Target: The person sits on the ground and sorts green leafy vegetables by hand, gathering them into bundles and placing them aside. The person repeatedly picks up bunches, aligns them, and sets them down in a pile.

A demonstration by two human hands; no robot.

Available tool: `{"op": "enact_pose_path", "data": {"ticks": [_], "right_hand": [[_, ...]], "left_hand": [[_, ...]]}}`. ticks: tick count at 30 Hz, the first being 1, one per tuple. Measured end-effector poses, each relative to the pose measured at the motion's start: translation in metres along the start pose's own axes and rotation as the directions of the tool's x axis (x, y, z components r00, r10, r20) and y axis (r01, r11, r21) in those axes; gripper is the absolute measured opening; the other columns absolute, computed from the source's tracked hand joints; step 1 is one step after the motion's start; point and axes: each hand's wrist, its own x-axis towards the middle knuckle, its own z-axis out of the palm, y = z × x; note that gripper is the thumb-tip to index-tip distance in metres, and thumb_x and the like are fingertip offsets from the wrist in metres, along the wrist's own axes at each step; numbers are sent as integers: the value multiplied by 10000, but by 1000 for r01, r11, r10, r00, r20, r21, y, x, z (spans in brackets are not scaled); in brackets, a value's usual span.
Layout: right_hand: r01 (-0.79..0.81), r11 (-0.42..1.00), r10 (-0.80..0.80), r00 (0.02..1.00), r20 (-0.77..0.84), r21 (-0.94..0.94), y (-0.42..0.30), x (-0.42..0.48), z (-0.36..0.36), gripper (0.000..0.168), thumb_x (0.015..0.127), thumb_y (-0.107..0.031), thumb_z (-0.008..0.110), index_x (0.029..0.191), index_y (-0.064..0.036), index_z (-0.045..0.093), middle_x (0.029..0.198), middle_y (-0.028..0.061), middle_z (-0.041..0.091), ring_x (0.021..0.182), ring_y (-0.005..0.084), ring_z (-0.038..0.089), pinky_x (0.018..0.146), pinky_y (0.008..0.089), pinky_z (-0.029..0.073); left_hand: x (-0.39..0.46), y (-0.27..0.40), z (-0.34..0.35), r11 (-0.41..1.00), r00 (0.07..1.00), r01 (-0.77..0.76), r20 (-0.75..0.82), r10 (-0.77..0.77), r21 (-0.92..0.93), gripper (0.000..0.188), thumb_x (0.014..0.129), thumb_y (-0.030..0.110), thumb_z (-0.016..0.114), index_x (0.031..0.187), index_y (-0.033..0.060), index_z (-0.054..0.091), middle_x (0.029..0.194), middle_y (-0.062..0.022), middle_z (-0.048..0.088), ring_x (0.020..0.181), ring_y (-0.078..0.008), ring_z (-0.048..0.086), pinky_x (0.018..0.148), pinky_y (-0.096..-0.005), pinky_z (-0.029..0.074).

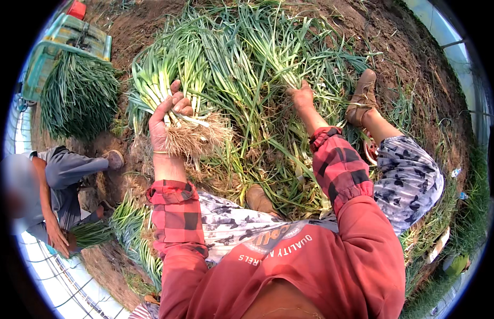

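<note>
My left hand [167, 111] grips a bunch of leek-like green plants [155, 85] by their white stems. A thick tuft of pale roots [191, 135] hangs from the bunch over my wrist. My right hand [302, 95] reaches forward and is closed around the lower stems of another bunch of the same plants [275, 60], which lies on the pile with its leaves pointing away from me. Under and between both hands spreads a loose heap of green plants [247, 87]. Stripped, yellowish leaves [287, 159] lie nearer my boots.
At the left, a co-worker in grey trousers [67, 167] bends over green stalks. A large bundle of green leaves [79, 95] leans against a teal plastic crate [31, 75]. More plants [139, 235] lie beside my left sleeve. My boots [362, 95] stand among the leaves and bare soil.
</note>
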Motion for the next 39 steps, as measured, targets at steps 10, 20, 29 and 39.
{"op": "enact_pose_path", "data": {"ticks": [10, 20, 29, 39], "right_hand": [[490, 564, -436, 860, 264, -664, -66, -38, -66, 320, 797, -264, 584, 1067, -93, 596, 1302, 161, 391, 1176, 354, 382, 962, 444, 322], [390, 907, -276, 836, 474, -160, -43, -188, -20, 243, 850, -217, 517, 1041, -76, 461, 785, 220, 585, 766, 386, 571, 657, 435, 440], [444, 864, -204, 738, 643, -236, -31, -204, -46, 264, 848, -314, 504, 823, -52, 504, 713, 191, 581, 683, 381, 563, 613, 455, 442], [524, 818, -295, 738, 607, -239, -25, -171, -66, 433, 750, -104, 556, 1175, -90, 476, 1126, 124, 542, 854, 240, 599, 744, 334, 481]], "left_hand": [[5, -17, -15, 916, 973, 166, -214, -91, 366, 330, 806, 36, 551, 1119, -28, 469, 793, -79, 544, 648, -150, 523, 595, -284, 468], [-16, -97, -33, 524, 906, 404, -408, -115, 750, 258, 717, -4, 653, 949, -16, 541, 797, -129, 632, 633, -183, 605, 543, -303, 503], [-5, -92, -39, 441, 919, 345, -393, 19, 829, 235, 671, -34, 667, 889, -15, 581, 711, -84, 606, 567, -181, 583, 485, -297, 478], [-1, -79, -36, 543, 898, 413, -425, -110, 731, 307, 714, -10, 657, 1007, -12, 569, 840, -98, 635, 734, -190, 614, 629, -313, 502]]}}
